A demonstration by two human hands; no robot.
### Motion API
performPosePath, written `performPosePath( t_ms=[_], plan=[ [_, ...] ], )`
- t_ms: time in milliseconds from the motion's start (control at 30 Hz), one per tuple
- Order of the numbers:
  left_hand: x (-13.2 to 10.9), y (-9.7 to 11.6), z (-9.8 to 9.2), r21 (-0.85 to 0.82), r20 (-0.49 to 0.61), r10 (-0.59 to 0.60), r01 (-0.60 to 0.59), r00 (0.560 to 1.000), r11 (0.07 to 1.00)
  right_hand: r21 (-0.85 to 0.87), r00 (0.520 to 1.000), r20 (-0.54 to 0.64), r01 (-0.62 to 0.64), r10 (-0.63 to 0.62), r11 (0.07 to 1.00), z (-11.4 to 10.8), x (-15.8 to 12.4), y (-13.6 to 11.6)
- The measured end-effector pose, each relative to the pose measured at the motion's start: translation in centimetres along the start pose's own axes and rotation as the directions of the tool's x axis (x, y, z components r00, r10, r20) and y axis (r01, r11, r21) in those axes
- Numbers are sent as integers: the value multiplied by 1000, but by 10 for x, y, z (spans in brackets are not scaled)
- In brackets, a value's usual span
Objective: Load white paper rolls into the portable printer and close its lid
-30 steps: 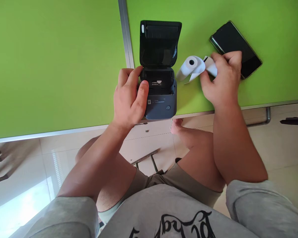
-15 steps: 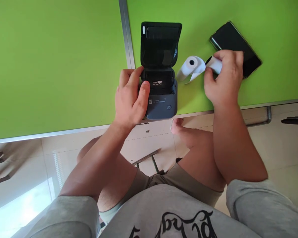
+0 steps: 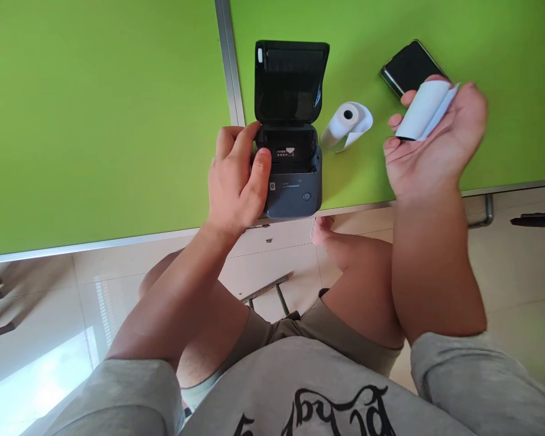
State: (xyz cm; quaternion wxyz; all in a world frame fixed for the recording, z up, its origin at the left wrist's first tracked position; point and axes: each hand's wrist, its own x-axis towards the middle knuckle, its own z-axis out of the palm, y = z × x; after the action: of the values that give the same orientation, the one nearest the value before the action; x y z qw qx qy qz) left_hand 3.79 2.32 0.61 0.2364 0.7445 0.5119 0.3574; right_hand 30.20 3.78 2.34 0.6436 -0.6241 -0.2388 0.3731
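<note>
A small dark blue-grey label printer (image 3: pixel 293 197) stands at the table's near edge with its black lid (image 3: pixel 290 85) swung up, its paper bay showing. My left hand (image 3: pixel 238 175) grips the printer's left side, thumb on the front rim and fingers behind. Palm up, my right hand (image 3: pixel 436 145) holds a white paper roll (image 3: pixel 422 112) with its loose end lifted, the fingers curled under it. Between printer and right hand lies a second white paper roll (image 3: pixel 340 127), partly unwound, its dark core toward the far side.
A black phone (image 3: pixel 409 69) lies beyond my right hand, partly covered by it. The green table (image 3: pixel 104 121) has a metal seam strip (image 3: pixel 231 66) left of the printer and a metal front edge. Below are my legs and the tiled floor (image 3: pixel 272 260).
My right hand has lifted the paper roll off the table and turned palm up, moving slightly right. My left hand stays on the printer.
</note>
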Motion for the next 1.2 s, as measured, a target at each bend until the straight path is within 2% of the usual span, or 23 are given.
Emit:
performPosePath(
  t_ms=[67, 133, 200, 233, 267, 333, 400, 433, 467, 567, 667, 767, 967, 1200],
  plan=[
    [0, 0, 0, -8, -1, 0, 0, 1000, 1000, 96, 998, -7, -56, 57, 994, 2, -1, -2],
    [0, -1, 0, -11, 6, -16, 16, 1000, 1000, 171, 1000, -19, 13, -10, 985, 3, 1, 3],
    [0, -2, 0, -4, 22, -34, 34, 999, 999, 176, 973, -36, 229, -227, 957, 5, 4, 12],
    [0, -2, 0, -6, 34, -42, 42, 999, 999, 169, 927, -30, 373, -374, 912, 7, 5, 16],
    [0, -3, 0, -13, 44, -48, 48, 998, 999, 158, 851, -9, 520, -525, 840, 11, 4, 19],
    [0, -4, 0, -32, 63, -44, 46, 997, 998, 139, 632, 78, 759, -771, 636, 19, -3, 21],
    [0, -4, 0, -38, 69, -29, 31, 997, 999, 123, 425, 187, 885, -886, 450, 30, -18, 20],
    [-1, -5, -1, -34, 65, -20, 22, 998, 999, 113, 361, 219, 913, -906, 391, 35, -28, 19],
    [-1, -5, -1, -28, 62, -14, 15, 998, 999, 86, 342, 280, 922, -897, 378, 40, -37, 18],
    [-2, -5, -1, -12, 53, 7, -6, 999, 1000, -92, 377, 516, 917, -769, 388, 49, -62, 16],
    [-2, -7, 0, -21, 46, 33, -32, 998, 999, -302, 444, 650, 896, -617, 327, 53, -74, 13],
    [-3, -8, 1, -49, 33, 56, -54, 998, 997, -381, 489, 672, 872, -556, 307, 55, -77, 9],
    [-4, -7, 0, -43, 40, 45, -44, 998, 998, -409, 529, 678, 849, -510, 336, 56, -76, 6],
    [-3, -6, 0, -52, 23, 54, -53, 998, 997, -254, 492, 663, 857, -564, 449, 53, -62, 15]
  ],
)
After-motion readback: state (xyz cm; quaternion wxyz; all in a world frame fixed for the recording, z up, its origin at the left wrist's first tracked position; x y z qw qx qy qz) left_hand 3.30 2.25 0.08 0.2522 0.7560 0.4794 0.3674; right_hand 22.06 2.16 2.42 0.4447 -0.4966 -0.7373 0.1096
